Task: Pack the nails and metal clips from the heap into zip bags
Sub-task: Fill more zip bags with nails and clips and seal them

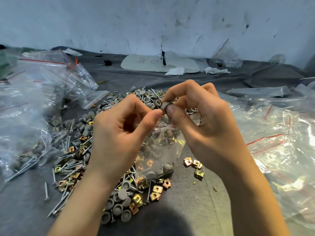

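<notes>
Head view: the left hand (119, 133) pinched the mouth of a zip bag (156, 159) above the heap (80, 150); the right hand (204, 126) pinched a grey cap (165, 106) over it. The limp, slippery film seemed best held at its zip rim.

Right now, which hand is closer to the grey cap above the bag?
Right. The right hand pinches the grey cap; the left hand grips the zip bag just beside it.

Your surface was a grey cloth (196, 206). Scuffed white wall (153, 23) stood behind. A white board (144, 63) with pen marks lay near it, a crumpled tissue (175, 71) at its near edge, a second tissue (216, 70) just right.
</notes>
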Tool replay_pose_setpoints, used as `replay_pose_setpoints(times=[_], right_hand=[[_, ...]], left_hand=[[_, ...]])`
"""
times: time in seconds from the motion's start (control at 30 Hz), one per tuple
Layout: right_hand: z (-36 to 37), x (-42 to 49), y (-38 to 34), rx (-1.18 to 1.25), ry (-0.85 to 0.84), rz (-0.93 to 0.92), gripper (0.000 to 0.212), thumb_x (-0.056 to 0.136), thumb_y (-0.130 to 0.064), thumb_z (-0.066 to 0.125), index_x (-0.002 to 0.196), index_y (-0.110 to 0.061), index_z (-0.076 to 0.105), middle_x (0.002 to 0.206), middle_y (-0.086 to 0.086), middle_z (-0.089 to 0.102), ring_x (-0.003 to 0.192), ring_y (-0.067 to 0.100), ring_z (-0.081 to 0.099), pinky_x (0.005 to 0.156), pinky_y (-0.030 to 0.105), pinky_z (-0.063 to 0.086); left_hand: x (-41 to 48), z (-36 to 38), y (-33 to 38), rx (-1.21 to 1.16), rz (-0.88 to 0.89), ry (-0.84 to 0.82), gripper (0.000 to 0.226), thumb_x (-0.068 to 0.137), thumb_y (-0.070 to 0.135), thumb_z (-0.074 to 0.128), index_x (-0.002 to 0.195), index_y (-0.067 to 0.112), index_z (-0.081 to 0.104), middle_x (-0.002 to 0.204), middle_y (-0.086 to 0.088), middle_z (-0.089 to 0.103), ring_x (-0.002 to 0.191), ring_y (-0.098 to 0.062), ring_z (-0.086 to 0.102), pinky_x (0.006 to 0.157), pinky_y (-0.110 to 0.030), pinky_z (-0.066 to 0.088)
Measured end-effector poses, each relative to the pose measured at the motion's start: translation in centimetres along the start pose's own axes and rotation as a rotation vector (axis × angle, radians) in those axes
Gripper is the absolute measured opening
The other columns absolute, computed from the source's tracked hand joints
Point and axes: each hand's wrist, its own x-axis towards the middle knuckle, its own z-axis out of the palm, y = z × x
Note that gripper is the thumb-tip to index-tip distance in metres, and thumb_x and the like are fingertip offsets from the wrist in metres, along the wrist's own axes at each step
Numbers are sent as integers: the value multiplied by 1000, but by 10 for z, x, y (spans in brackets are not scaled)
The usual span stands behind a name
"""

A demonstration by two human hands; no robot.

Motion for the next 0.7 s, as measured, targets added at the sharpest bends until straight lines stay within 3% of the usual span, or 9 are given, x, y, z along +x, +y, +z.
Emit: replay_pose_setpoints(times=[0.17,0.23,0.33,0.43,0.57,0.7], right_hand=[[-1,-1,-5,-264,-1,7,8,90,-28,49,95,-34,48,65,-9,63,86,13,48,86,32,30],[-1,-1,-7,-225,-15,30,9,93,-27,47,95,-34,41,70,-4,64,87,17,58,91,37,36],[-2,-1,-8,-169,-35,69,7,98,-24,48,97,-30,44,73,4,66,72,26,64,71,45,50],[-5,0,-6,-152,-28,110,11,97,-22,52,94,-30,45,66,4,69,46,13,54,49,38,48],[-7,0,-2,43,6,158,14,96,-14,55,91,-26,50,59,-1,67,46,1,57,44,14,41],[-6,1,0,52,5,109,13,95,-12,54,92,-24,50,60,-6,63,45,8,47,44,14,34]], left_hand=[[1,1,4,89,166,74,18,91,36,63,80,23,56,69,0,58,57,-23,55,48,-40,43],[1,2,5,73,211,71,16,92,32,63,82,21,57,78,1,60,66,-20,58,54,-39,45],[2,3,5,10,201,31,14,93,30,63,84,20,58,89,0,63,76,-14,60,63,-27,43],[2,5,7,-44,164,-14,12,92,31,63,85,22,59,91,3,64,76,-8,59,66,-19,41],[3,4,10,-84,146,-80,12,92,33,61,88,22,62,95,4,65,75,-3,58,65,-18,42],[5,1,14,8,176,-213,19,89,33,61,84,16,66,102,1,63,84,-3,62,67,-9,45]])
